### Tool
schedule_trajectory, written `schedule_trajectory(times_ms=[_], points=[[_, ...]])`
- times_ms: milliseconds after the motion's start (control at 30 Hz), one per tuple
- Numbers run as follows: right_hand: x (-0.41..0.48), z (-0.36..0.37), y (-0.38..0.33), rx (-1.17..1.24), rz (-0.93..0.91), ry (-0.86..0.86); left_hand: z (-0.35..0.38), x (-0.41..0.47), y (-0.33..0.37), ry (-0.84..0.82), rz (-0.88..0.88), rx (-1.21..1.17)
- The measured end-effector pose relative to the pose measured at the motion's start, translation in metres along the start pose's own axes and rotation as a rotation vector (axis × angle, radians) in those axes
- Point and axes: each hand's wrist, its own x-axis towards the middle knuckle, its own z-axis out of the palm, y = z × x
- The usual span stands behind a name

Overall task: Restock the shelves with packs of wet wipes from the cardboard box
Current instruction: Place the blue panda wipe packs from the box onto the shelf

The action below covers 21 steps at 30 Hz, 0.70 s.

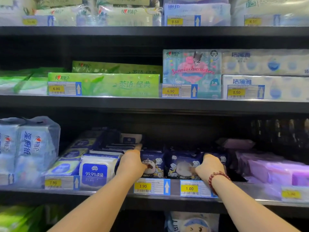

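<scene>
1. Two dark navy wet wipe packs are seen side by side at the front of the lower shelf (250, 200), just below the centre of view: the left navy pack (154, 164) and the right navy pack (182, 166), touching or nearly touching each other.
2. The left hand (131, 164) is laid against the left side of the left navy pack, at its 9 o'clock edge, fingers reaching back into the shelf. Its grip is loosely curled against the pack; whether the pack is truly grasped cannot be told.
3. The right hand (209, 166), with a red bead bracelet (217, 177) at the wrist, is placed at the 3 o'clock edge of the right navy pack, fingers pressed on its front face. A clenched hold cannot be confirmed.
4. At 9 o'clock of the left hand a white-and-blue pack (97, 169) is set directly beside it, leaving little side room.
5. At 3 o'clock of the right hand purple packs (275, 171) are stacked, with a narrow dark gap between.
6. Open dark room is seen above and behind the navy packs, at 12 o'clock.
7. Price tags (151, 186) are fixed along the shelf's front lip, just beneath both hands.
8. The cardboard box is out of view.
</scene>
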Motion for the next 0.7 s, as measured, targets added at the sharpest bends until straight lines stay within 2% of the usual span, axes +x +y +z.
schedule_trajectory(times_ms=[167, 400, 700], points=[[0.002, 0.000, -0.003, -0.041, -0.105, 0.030, -0.011, 0.011, -0.003, -0.130, 0.066, 0.060], [0.008, -0.011, -0.015, -0.253, -0.265, -0.211, -0.006, 0.026, -0.002, -0.149, -0.011, 0.163], [0.018, -0.004, -0.011, -0.277, -0.275, -0.242, -0.004, 0.032, -0.003, -0.194, 0.020, 0.250]])
